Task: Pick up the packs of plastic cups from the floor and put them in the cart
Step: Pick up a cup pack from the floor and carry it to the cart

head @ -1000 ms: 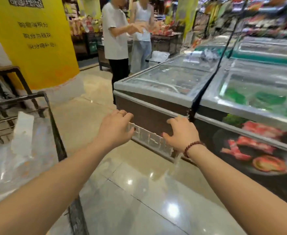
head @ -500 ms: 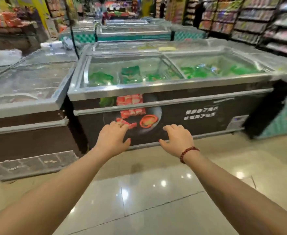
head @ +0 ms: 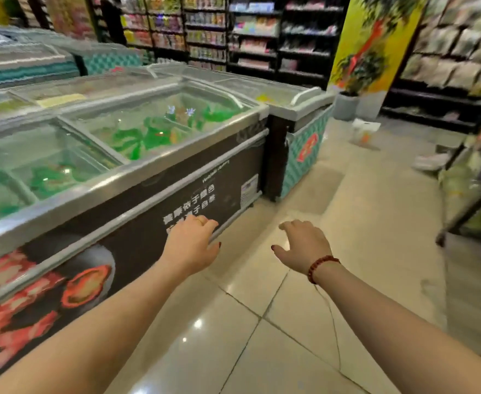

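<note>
Two hands reach out empty, fingers loosely spread: left hand (head: 191, 245) by the freezer (head: 148, 177), right hand (head: 304, 248) over the floor (head: 233, 351). The view has swung right, off the cart; a blurred white pack (head: 366, 132), perhaps cups, lies far right.

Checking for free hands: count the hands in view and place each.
2. The left hand is before the dark freezer front, the right hand over the tiled floor; both hold nothing. None hidden.
</note>
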